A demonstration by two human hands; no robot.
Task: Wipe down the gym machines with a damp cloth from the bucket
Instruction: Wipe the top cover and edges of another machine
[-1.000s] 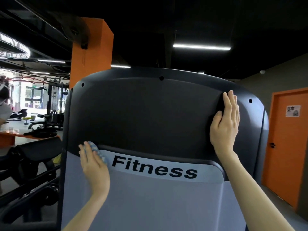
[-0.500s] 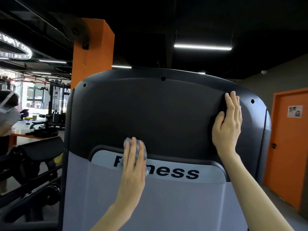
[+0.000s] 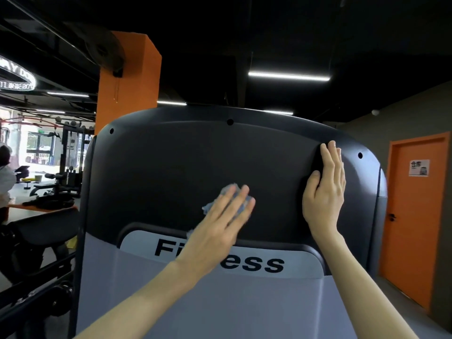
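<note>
Cloth (image 3: 228, 189) pressed flat under spread left hand (image 3: 220, 228). Wipe slow across whole panel (image 3: 171, 172). Brace with flat right hand (image 3: 322, 194).

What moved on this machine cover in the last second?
The left hand, pressing the blue cloth flat, swept right from the left end of the Fitness label, then up onto the dark machine cover. Nothing was taken hold of or let go. The right hand stayed flat on the cover's upper right.
</note>
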